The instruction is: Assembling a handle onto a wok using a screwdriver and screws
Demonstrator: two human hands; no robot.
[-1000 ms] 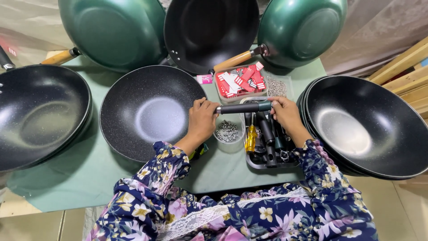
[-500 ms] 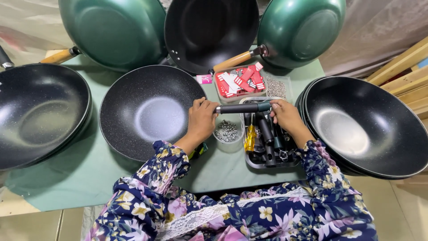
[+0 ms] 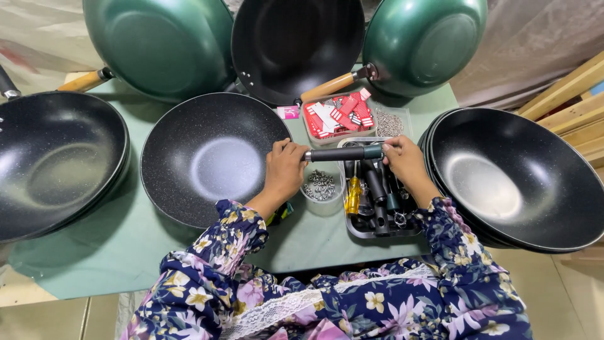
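1. Head view: my left hand [image 3: 284,171] and right hand [image 3: 406,165] each clamp one end of the black pan handle [image 3: 343,153], centre frame.
2. I judge handle fitting is in hand.
3. Next move calls for aligning it to the black wok [image 3: 211,157], centre left.

A small cookware assembly workshop: many woks [image 3: 211,154] crowd the green table [image 3: 82,252], with a tray of handles [image 3: 377,214] and screws [image 3: 321,184].
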